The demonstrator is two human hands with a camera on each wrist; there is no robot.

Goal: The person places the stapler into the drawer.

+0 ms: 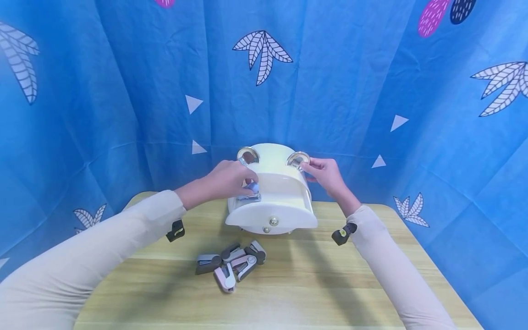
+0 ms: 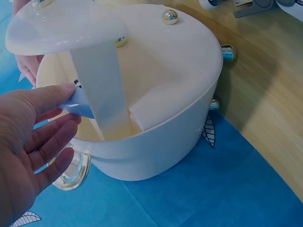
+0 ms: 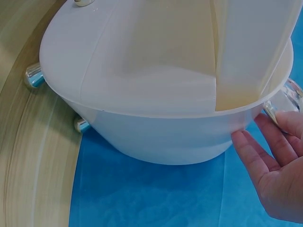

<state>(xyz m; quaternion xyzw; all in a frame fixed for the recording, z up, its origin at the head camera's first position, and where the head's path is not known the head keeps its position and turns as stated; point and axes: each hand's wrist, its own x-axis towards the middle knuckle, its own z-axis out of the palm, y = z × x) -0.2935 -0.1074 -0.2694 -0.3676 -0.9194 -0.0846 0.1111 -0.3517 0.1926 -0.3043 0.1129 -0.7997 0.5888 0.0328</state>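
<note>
A white rounded box (image 1: pixel 270 153) with two gold-rimmed round ears stands on the table, its upper drawer (image 1: pixel 251 214) pulled out toward me. At the drawer's left side, my left hand (image 1: pixel 231 179) pinches a small blue stapler (image 1: pixel 253 188) between thumb and fingers. The left wrist view shows the stapler's blue body (image 2: pixel 79 104) partly hidden behind the drawer's side wall. My right hand (image 1: pixel 327 175) holds the box's right ear (image 1: pixel 296 158), thumb on the rim and fingers behind. In the right wrist view, its fingertips (image 3: pixel 238 137) lie against the box's side.
Several small staplers (image 1: pixel 228 283) in grey, pink and white lie in a cluster on the wooden table (image 1: pixel 313 293), in front of the box and to the left. A blue patterned curtain (image 1: pixel 342 91) hangs close behind the box and along both sides.
</note>
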